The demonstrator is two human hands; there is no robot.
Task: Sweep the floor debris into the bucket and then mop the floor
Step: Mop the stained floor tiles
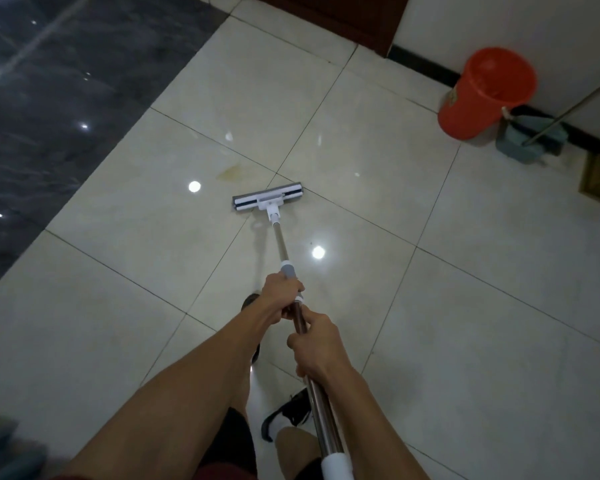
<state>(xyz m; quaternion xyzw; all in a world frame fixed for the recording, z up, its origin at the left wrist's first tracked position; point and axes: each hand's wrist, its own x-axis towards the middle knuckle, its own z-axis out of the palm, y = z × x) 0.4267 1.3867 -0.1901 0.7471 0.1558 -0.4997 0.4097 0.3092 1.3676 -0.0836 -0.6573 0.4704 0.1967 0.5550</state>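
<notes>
Mop head (268,201), a flat white-and-grey pad, lies on the pale tiled floor (465,289) just past a tile joint, with a faint yellowish stain (230,171) near its far left side. Its long axis runs crosswise to the person, tilted slightly so the right end sits a little farther away. The mop handle (281,242), a metal pole, runs from the head's middle back toward the person, leaning a touch to the right as it comes nearer.

Both hands hold the pole, one ahead of the other. The left hand (280,299) is wrapped round it at the grey collar, lower down the shaft; the right hand (315,344) grips just behind it, fingers curled round the bare metal. Staggered like that, the front hand likely steers and presses the pad flat while the rear hand drives the stroke.

Against the wall at the far right, well apart from the pad, stand an orange bucket (478,98) and a blue-grey dustpan (530,142) with a thin pole leaning out of it. They look parked, so sweeping appears finished and mopping is the step in hand, probably aimed at the stain.
</notes>
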